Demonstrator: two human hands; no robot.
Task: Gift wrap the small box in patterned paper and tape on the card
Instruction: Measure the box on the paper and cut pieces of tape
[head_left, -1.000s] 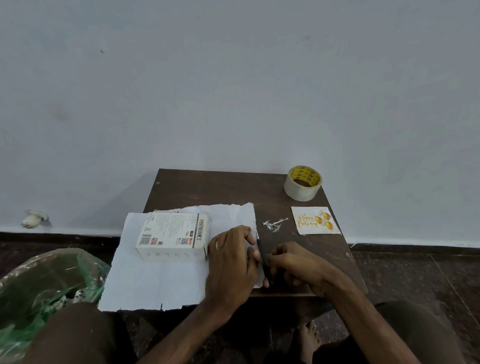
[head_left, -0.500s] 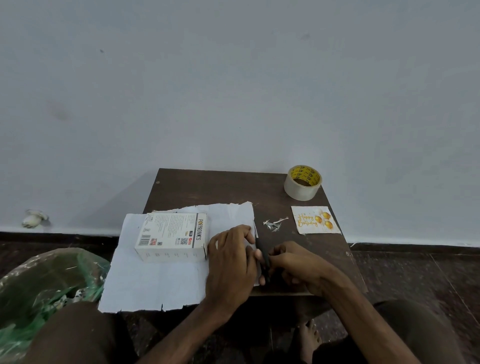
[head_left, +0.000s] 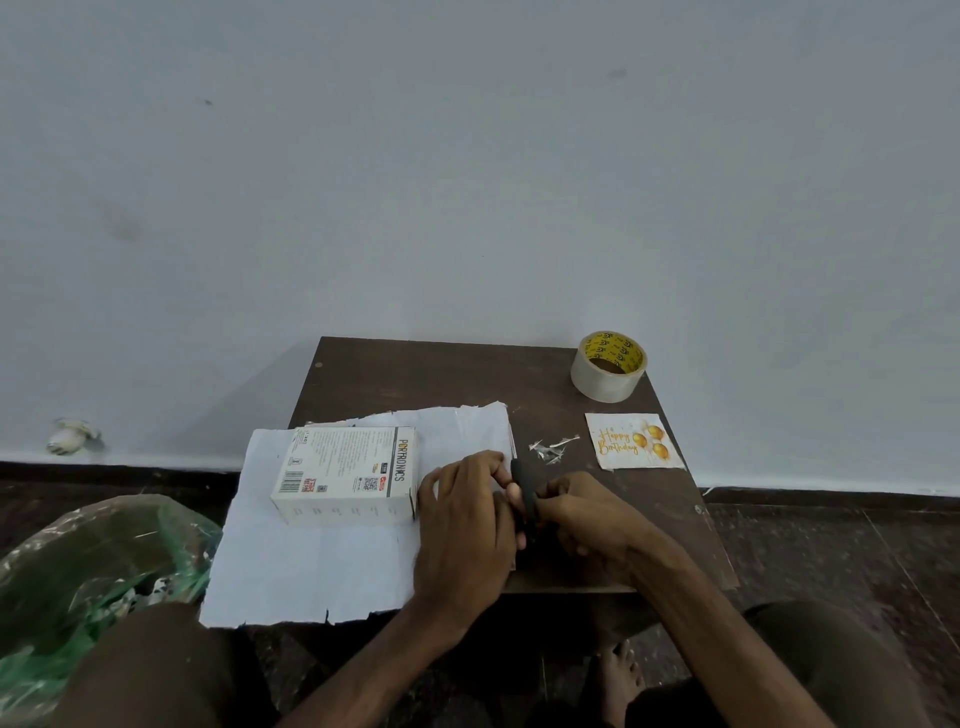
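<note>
The white small box (head_left: 345, 475) lies flat on the wrapping paper (head_left: 311, 571), which shows its white side and hangs over the table's front left edge. My left hand (head_left: 462, 525) lies on the paper's right edge, just right of the box, with fingertips curled at that edge. My right hand (head_left: 582, 514) grips black scissors (head_left: 524, 488), whose blades point away from me along the paper's right edge, between my two hands. The "Happy Birthday" card (head_left: 631, 441) lies at the right side of the table. The tape roll (head_left: 608, 366) stands at the back right corner.
Small paper scraps (head_left: 550, 449) lie between the paper and the card. The dark wooden table (head_left: 415, 379) is small and stands against a pale wall. A green plastic bag (head_left: 88, 571) sits on the floor at my left knee. My bare foot (head_left: 615, 675) shows below the table.
The scissors have crept a little farther along the paper's right edge. Both hands stay almost where they were; box, card and tape have not moved.
</note>
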